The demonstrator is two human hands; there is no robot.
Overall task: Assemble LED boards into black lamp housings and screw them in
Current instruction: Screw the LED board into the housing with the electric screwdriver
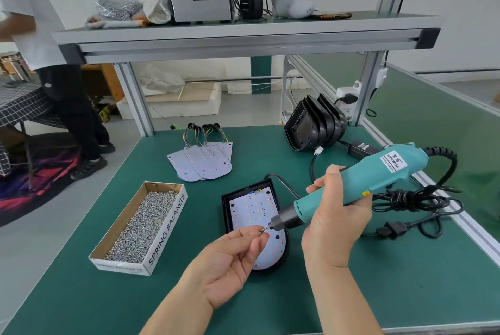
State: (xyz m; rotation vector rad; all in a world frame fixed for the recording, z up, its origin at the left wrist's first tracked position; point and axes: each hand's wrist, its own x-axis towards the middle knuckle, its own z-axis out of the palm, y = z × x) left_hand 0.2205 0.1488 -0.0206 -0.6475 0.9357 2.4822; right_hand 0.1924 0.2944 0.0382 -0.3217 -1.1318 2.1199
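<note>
A black lamp housing (226, 208) lies flat on the green table with a white LED board (250, 210) seated inside it. My right hand (335, 223) grips a teal electric screwdriver (359, 183), its bit pointing left and down over the board. My left hand (230, 261) pinches a small screw (261, 231) right at the bit's tip. My left fingers hide part of the board's rounded near end.
A cardboard box of screws (140, 229) sits at the left. Spare LED boards (203, 161) with wires lie behind. Stacked black housings (313, 126) stand at the back right. A coiled black cord (411, 202) and plug lie right. A person (62, 85) stands far left.
</note>
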